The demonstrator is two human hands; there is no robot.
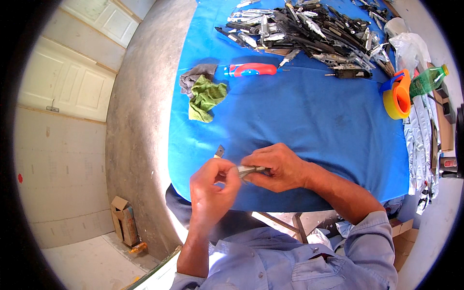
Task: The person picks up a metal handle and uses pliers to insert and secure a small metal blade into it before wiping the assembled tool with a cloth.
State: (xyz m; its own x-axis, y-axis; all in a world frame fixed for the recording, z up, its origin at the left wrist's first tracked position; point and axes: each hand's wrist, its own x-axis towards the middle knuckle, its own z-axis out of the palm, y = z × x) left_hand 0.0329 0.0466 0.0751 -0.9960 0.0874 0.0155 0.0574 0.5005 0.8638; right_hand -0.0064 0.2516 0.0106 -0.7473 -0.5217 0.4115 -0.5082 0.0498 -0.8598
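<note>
My left hand [212, 191] and my right hand [275, 166] meet over the near edge of the blue cloth [309, 121]. Together they grip a small grey metal part [251, 170], with the fingers of both hands closed around it. Most of the part is hidden by my fingers. A small flat metal piece [220, 151] lies on the cloth just beyond my left hand.
A large heap of dark metal and plastic parts [309, 29] fills the far side. A red and blue screwdriver [251, 70], green and grey rags [203, 92], an orange tape dispenser [397, 94] and a green bottle [427, 79] also lie around. A cardboard box [123, 220] stands on the floor at left.
</note>
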